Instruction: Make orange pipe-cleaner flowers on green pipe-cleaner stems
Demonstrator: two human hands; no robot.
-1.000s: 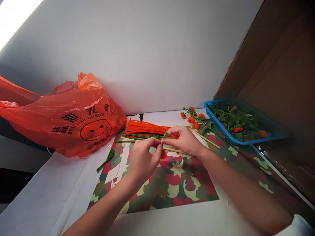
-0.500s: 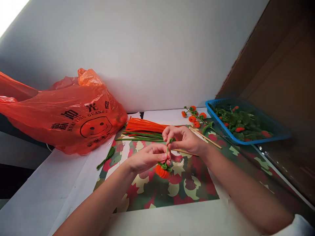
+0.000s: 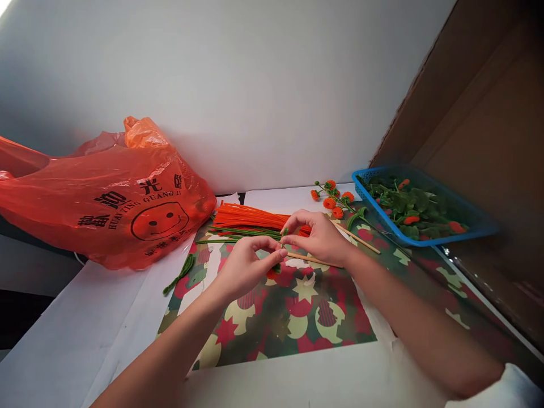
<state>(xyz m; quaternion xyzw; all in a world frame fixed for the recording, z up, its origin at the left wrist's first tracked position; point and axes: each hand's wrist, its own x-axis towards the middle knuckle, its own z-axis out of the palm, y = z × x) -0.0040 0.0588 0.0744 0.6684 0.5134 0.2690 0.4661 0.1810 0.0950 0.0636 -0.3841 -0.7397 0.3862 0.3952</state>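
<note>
My left hand and my right hand meet fingertip to fingertip over a patterned mat. Both pinch a small pipe-cleaner flower with an orange head and a short green stem; the head is mostly hidden behind my left fingers. Just beyond my hands lie a bundle of orange pipe cleaners and some green ones. A wooden stick lies under my right hand.
A big orange plastic bag sits at the left against the white wall. A blue basket with green leaves and orange bits stands at the right. A finished flower sprig and a loose green piece lie on the table.
My left hand turned back palm-down and rose to my right hand. The orange flower head, which hung in plain view below my fingers half a second ago, is now tucked behind them.
</note>
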